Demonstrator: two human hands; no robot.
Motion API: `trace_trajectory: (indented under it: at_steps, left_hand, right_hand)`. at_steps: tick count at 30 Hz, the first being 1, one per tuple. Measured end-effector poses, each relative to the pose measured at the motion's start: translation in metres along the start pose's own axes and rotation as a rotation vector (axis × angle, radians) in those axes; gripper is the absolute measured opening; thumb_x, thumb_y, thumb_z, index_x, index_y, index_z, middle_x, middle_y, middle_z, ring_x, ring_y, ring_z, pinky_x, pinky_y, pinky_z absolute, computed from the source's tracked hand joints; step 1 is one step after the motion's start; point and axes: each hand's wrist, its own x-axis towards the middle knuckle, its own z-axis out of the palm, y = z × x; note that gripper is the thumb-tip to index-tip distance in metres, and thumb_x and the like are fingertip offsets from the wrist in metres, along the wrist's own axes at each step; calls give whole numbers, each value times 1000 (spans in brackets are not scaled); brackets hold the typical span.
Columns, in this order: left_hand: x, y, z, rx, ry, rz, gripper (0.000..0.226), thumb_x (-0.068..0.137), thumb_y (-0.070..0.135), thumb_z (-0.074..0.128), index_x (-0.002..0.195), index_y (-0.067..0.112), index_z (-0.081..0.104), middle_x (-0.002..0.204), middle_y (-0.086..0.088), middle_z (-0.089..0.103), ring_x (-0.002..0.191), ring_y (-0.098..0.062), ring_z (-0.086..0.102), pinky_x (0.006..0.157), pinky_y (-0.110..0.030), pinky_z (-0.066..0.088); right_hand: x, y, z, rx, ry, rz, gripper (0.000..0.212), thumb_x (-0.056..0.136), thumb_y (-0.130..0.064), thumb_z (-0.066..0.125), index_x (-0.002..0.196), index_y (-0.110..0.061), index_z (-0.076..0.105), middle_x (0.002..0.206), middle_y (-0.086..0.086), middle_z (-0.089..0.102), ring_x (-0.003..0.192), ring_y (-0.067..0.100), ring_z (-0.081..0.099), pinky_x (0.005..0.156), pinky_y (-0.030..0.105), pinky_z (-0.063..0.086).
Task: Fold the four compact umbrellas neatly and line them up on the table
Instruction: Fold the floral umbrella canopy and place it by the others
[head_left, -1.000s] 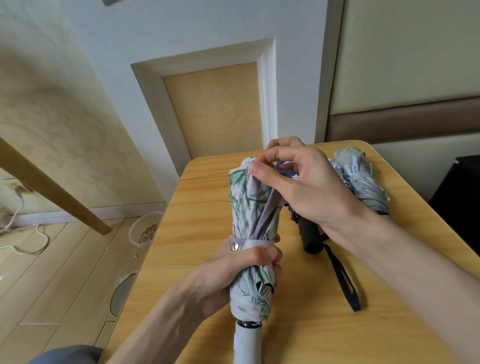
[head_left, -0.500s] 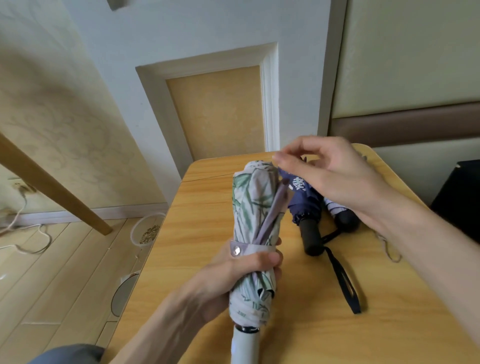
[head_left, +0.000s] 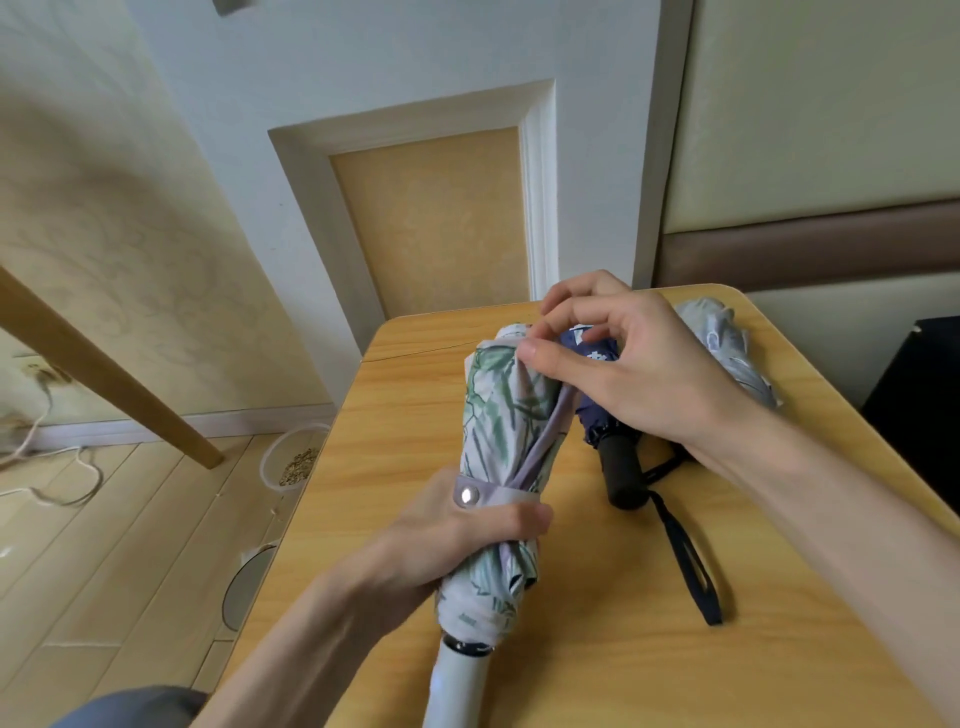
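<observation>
On my feed the leaf-print umbrella (head_left: 498, 415) is white cloth scattered with green and grey-green leaves, with a pale lilac strap (head_left: 506, 493), a silver snap (head_left: 467, 494) and a plain white handle (head_left: 457, 680). The navy umbrella (head_left: 597, 410) is dark blue with a small white print, its grip (head_left: 623, 473) black and its wrist loop (head_left: 691, 561) dark navy. I read the grey umbrella (head_left: 727, 343) as pale silver-grey with a faint lighter motif, and the surface (head_left: 623, 649) as honey-yellow with wood grain.
</observation>
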Motion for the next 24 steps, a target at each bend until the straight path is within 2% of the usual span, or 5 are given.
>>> trace_trajectory:
  at_steps: [6,11,17,21,24]
  left_hand:
    - [6,19,-30,437,300,94,25,86,21,87,99,11,68,86,-9,75,72,-15,71,68,-31,59]
    - [11,7,-38,670,379,200,28,80,26,89,96,23,66,79,1,75,68,-11,70,66,-35,58]
    - [17,-3,-41,881,486,250,54,64,53,77,111,31,63,83,13,73,72,-7,69,65,-39,59]
    - [18,-6,-38,921,541,267,51,66,50,81,110,32,61,81,13,70,72,-9,67,63,-37,58]
    - [18,-8,-37,953,584,268,53,62,57,70,107,30,59,80,12,69,74,-17,68,63,-40,57]
  right_hand:
    - [-1,2,7,-92,40,-61,14,92,-32,81,106,-30,76,114,-6,64,116,8,59,98,39,50]
    - [-5,9,22,-175,87,-105,16,90,-37,81,102,-28,74,104,-12,59,108,8,59,87,17,42]
    - [-7,7,22,-249,145,-82,16,88,-39,83,91,-29,71,98,-14,56,97,3,58,83,19,43]
    - [-6,7,17,-307,156,-5,23,82,-48,85,78,-33,68,95,-15,54,93,-9,54,77,4,35]
    - [-6,7,16,-313,132,5,21,81,-48,85,78,-34,69,97,-15,53,94,-10,53,78,1,34]
